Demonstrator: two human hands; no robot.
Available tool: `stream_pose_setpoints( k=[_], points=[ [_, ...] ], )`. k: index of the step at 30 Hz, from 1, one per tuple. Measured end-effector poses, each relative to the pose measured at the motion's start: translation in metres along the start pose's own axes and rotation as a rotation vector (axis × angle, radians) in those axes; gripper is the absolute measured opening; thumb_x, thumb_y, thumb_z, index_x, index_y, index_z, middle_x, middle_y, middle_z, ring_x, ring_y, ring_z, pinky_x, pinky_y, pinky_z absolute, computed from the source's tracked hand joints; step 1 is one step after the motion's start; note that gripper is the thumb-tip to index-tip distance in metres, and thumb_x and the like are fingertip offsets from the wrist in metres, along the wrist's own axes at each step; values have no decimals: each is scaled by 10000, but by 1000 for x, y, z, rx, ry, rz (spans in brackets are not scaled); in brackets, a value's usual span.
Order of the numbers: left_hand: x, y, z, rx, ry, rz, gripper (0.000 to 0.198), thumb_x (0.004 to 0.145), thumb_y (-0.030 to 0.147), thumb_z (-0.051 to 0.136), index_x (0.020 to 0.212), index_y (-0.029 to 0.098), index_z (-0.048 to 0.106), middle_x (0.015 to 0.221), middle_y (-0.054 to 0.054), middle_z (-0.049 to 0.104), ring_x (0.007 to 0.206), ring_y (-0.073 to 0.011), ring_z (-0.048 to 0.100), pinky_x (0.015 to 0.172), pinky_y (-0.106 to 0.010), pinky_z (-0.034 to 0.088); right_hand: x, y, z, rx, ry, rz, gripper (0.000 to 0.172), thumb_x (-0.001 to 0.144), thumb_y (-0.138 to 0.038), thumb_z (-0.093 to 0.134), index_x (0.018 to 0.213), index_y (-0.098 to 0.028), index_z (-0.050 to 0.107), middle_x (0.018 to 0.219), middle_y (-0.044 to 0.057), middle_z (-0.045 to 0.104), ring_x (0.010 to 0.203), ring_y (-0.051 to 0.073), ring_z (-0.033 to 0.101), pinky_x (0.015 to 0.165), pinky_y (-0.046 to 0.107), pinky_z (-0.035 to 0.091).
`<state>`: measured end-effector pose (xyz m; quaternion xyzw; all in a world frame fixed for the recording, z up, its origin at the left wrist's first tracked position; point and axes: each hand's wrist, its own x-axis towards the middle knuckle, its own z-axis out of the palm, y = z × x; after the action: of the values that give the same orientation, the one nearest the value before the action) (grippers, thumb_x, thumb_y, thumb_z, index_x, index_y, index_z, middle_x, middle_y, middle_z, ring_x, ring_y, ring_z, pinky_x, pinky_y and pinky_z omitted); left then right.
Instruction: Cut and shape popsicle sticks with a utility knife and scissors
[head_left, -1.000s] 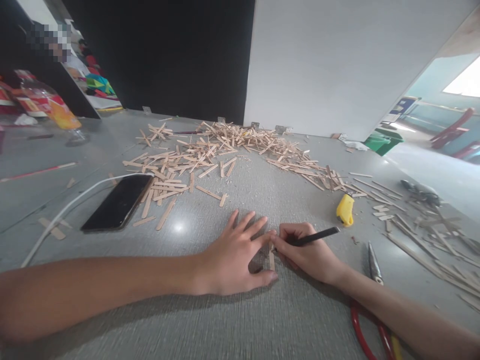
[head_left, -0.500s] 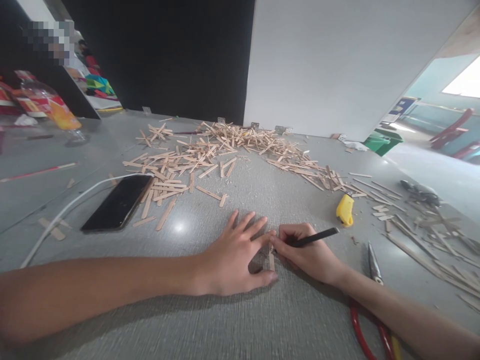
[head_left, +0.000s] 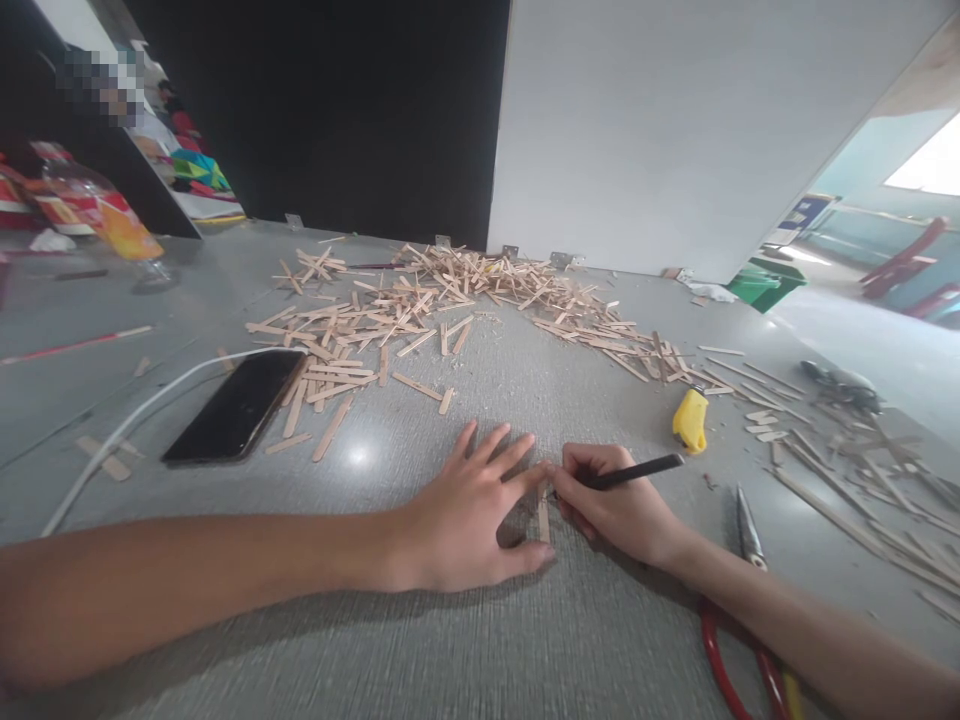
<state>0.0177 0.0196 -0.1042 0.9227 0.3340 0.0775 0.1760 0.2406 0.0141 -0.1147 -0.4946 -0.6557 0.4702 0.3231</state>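
My left hand (head_left: 471,515) lies spread on the grey tabletop (head_left: 420,650). Its index fingertip and thumb press on the two ends of a short wooden stick (head_left: 544,517). In my right hand (head_left: 626,510) is a slim black pen-like tool (head_left: 641,470), pinched in a writing grip. Its tip meets the stick close to my left index finger, though my fingers hide the point. Just right of my right wrist lie red-handled pliers or cutters (head_left: 748,535), partly under the forearm.
A heap of wooden craft sticks (head_left: 450,280) spreads across the back. A black phone (head_left: 236,408) with a white cable (head_left: 142,420) lies left. Right are a yellow cutter (head_left: 690,420) and thin wooden strips (head_left: 840,500). A plastic bottle (head_left: 127,225) and upright panels (head_left: 637,130) stand behind.
My right hand and the black tool have shifted very slightly to the right along the stick. My left hand has stayed in place.
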Motion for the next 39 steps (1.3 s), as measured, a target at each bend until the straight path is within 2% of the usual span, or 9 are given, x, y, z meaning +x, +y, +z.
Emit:
stream_pose_setpoints(
  k=[12, 23, 39],
  points=[
    [2, 0, 0, 7, -9, -6, 829, 954, 717, 501, 1597, 204, 399, 1701, -167, 254, 1573, -454, 137, 1233, -734, 133, 1, -4, 0, -21, -3, -12, 425, 960, -334, 629, 590, -226, 451, 403, -71, 473, 357, 72, 376, 381, 210, 259],
    [0, 0, 0, 15, -13, -5, 833, 962, 729, 468, 1602, 202, 390, 1704, -159, 248, 1577, -444, 131, 1239, -724, 133, 1, -4, 0, -18, -17, -17, 424, 945, -336, 639, 586, -226, 443, 420, -62, 480, 378, 82, 385, 391, 223, 263],
    [0, -1, 2, -8, 22, 6, 794, 955, 696, 529, 1574, 210, 429, 1690, -164, 293, 1571, -453, 157, 1233, -731, 137, 1, -2, -1, -66, -25, -41, 434, 954, -351, 622, 579, -225, 445, 434, -61, 465, 406, 89, 369, 412, 238, 256]
  ],
)
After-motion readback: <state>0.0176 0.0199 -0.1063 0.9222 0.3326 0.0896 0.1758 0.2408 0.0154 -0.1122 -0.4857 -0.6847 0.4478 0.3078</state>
